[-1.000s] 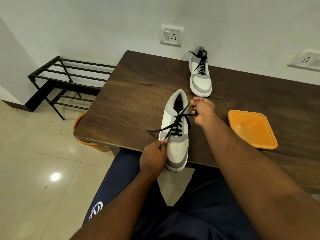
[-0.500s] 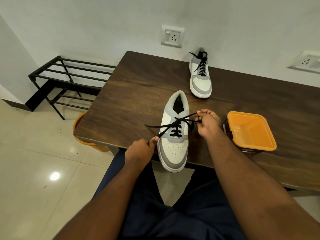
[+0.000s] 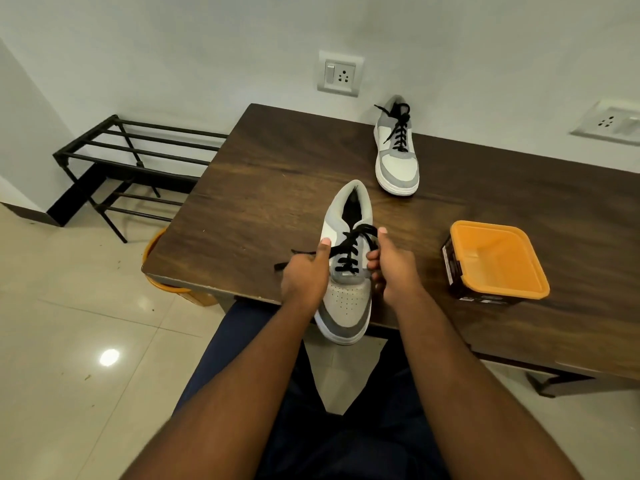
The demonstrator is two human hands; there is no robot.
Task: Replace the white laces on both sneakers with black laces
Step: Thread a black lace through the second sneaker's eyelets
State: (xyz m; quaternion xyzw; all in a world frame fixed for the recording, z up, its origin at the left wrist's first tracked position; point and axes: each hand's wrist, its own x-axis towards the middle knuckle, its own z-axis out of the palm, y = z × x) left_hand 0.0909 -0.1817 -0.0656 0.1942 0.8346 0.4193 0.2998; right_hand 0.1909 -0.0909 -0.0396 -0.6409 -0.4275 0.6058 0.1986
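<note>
Lengthwise, near sneaker (image 3: pixel 347 299) points toe toward person, both hands apparently gripping.

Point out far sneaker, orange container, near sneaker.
far sneaker (image 3: pixel 398 169): head view, toe cap.
orange container (image 3: pixel 498 259): head view, inner floor.
near sneaker (image 3: pixel 348 299): head view, perforated toe.

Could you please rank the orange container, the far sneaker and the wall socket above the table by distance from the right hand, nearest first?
From the right hand:
1. Orange container, on the table to its right.
2. Far sneaker, at the table's back edge.
3. Wall socket, on the wall behind.
</note>
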